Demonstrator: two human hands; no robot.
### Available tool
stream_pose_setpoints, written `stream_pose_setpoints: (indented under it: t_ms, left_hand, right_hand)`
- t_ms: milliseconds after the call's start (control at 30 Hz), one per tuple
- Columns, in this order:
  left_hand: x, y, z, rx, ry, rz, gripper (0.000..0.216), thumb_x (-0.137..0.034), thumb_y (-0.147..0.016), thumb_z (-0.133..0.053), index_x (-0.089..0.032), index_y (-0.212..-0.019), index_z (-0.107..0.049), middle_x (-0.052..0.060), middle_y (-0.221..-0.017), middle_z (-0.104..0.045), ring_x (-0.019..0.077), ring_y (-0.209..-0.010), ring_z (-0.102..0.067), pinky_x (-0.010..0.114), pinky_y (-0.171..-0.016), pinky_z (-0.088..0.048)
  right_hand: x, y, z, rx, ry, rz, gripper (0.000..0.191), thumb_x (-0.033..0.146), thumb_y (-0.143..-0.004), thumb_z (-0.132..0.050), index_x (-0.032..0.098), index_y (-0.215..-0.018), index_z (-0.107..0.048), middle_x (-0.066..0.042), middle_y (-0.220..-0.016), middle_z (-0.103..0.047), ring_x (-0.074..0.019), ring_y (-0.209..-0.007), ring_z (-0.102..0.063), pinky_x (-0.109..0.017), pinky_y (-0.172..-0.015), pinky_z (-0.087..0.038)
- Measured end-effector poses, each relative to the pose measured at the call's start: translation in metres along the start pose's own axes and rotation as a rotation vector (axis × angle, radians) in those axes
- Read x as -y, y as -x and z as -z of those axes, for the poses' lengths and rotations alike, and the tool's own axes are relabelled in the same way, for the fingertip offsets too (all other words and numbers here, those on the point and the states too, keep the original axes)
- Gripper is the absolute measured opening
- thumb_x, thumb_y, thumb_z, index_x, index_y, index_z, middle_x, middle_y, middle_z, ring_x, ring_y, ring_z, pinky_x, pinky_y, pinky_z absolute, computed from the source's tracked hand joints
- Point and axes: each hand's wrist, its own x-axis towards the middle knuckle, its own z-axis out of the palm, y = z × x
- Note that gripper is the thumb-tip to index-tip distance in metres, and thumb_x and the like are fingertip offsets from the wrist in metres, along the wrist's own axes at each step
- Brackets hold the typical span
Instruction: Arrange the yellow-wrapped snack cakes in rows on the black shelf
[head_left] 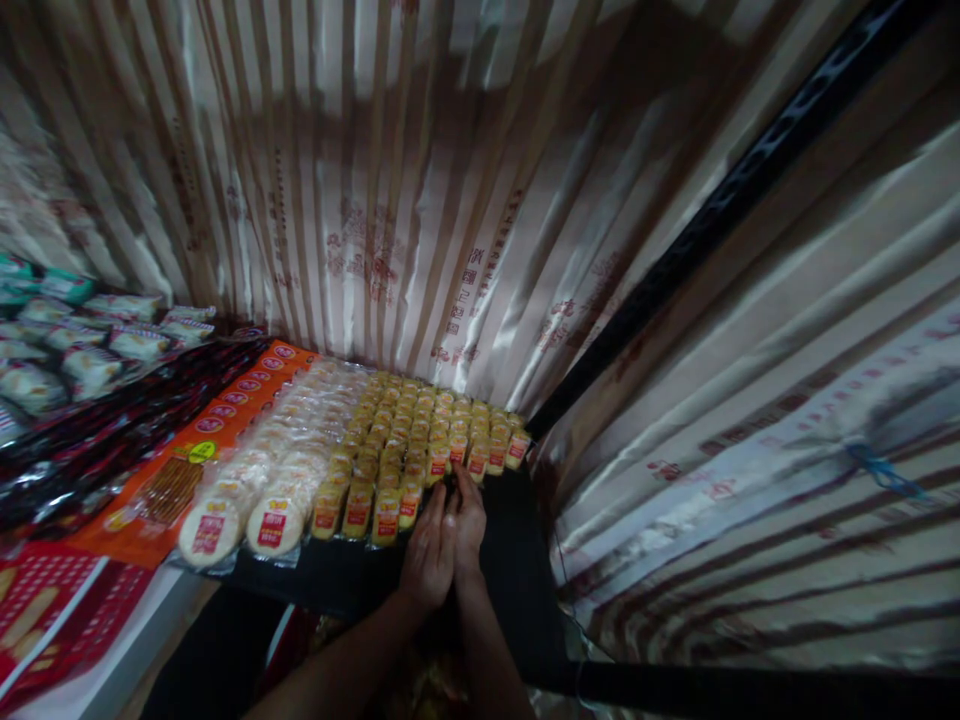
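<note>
My left hand (428,555) and my right hand (469,525) lie side by side, pressed together, on the dark shelf top (517,570). Their fingers are stretched out flat and the fingertips touch the near edge of the rows of small yellow snack packs with red labels (409,435). Neither hand holds anything that I can see. To the left of those packs lie rows of round white cakes in clear wrap (262,490).
A shiny striped curtain (420,200) hangs behind and wraps round to the right (787,430). Orange packets (187,455), dark red packets (90,440) and pale wrapped snacks (90,345) fill the left. A red box (45,610) sits at the near left.
</note>
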Motion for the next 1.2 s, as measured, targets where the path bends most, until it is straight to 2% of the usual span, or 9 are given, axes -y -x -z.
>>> stream_pose_setpoints:
  t_ms: [233,333,467,633,867,1100,1200]
  left_hand:
    - [0.003,0.000,-0.001,-0.012,-0.025,-0.047,0.050,-0.041,-0.093,-0.025,-0.015,-0.132,-0.042,0.010,-0.139,-0.043,0.0177,-0.132,-0.032,0.037,-0.112,-0.025]
    - [0.002,0.001,-0.001,-0.019,-0.043,-0.041,0.049,-0.040,-0.093,-0.026,-0.015,-0.129,-0.045,0.011,-0.138,-0.044,0.0188,-0.132,-0.032,0.038,-0.112,-0.026]
    - [-0.001,0.001,-0.001,-0.028,-0.046,-0.037,0.047,-0.039,-0.092,-0.027,-0.014,-0.127,-0.048,0.011,-0.137,-0.045,0.0192,-0.131,-0.034,0.039,-0.111,-0.028]
    - [0.002,0.001,-0.002,-0.044,-0.069,-0.065,0.047,-0.038,-0.092,-0.026,-0.015,-0.127,-0.048,0.010,-0.134,-0.049,0.0183,-0.131,-0.035,0.040,-0.110,-0.031]
    - [0.001,0.000,-0.001,-0.033,-0.103,-0.086,0.049,-0.038,-0.092,-0.024,-0.013,-0.127,-0.047,0.012,-0.136,-0.046,0.0193,-0.130,-0.036,0.041,-0.109,-0.031]
    - [-0.002,-0.001,0.000,-0.039,-0.051,-0.042,0.047,-0.036,-0.092,-0.027,-0.013,-0.127,-0.047,0.012,-0.136,-0.046,0.0200,-0.131,-0.035,0.041,-0.110,-0.030]
    - [-0.002,-0.001,-0.001,-0.042,-0.045,-0.043,0.048,-0.037,-0.092,-0.026,-0.012,-0.129,-0.045,0.012,-0.137,-0.045,0.0198,-0.131,-0.034,0.041,-0.110,-0.029]
  right_hand:
    - [-0.003,-0.001,0.002,0.048,-0.012,0.040,0.044,0.019,-0.077,-0.035,0.018,-0.111,-0.063,-0.008,-0.111,-0.065,-0.0194,-0.109,-0.054,-0.038,-0.097,-0.041]
    - [-0.001,-0.001,0.005,0.026,-0.009,0.040,0.042,0.019,-0.077,-0.035,0.018,-0.108,-0.064,-0.008,-0.110,-0.064,-0.0191,-0.108,-0.054,-0.039,-0.097,-0.041]
    - [0.002,-0.001,0.011,-0.079,0.022,0.060,0.039,0.019,-0.078,-0.036,0.017,-0.104,-0.065,-0.010,-0.111,-0.062,-0.0191,-0.107,-0.053,-0.039,-0.096,-0.041]
    - [-0.003,-0.009,0.017,-0.236,0.103,0.003,0.039,0.021,-0.080,-0.036,0.016,-0.107,-0.063,-0.013,-0.117,-0.056,-0.0227,-0.111,-0.049,-0.042,-0.095,-0.039]
    - [-0.012,-0.017,0.011,-0.159,0.118,0.004,0.040,0.025,-0.080,-0.037,0.017,-0.108,-0.064,-0.012,-0.118,-0.056,-0.0233,-0.109,-0.048,-0.041,-0.092,-0.040]
    - [-0.014,-0.018,0.009,-0.139,0.108,0.020,0.041,0.024,-0.081,-0.035,0.016,-0.110,-0.063,-0.012,-0.116,-0.056,-0.0228,-0.112,-0.048,-0.041,-0.095,-0.039]
    - [-0.015,-0.019,0.010,-0.174,0.125,0.032,0.040,0.023,-0.080,-0.036,0.016,-0.108,-0.064,-0.014,-0.118,-0.053,-0.0234,-0.111,-0.047,-0.042,-0.094,-0.040]
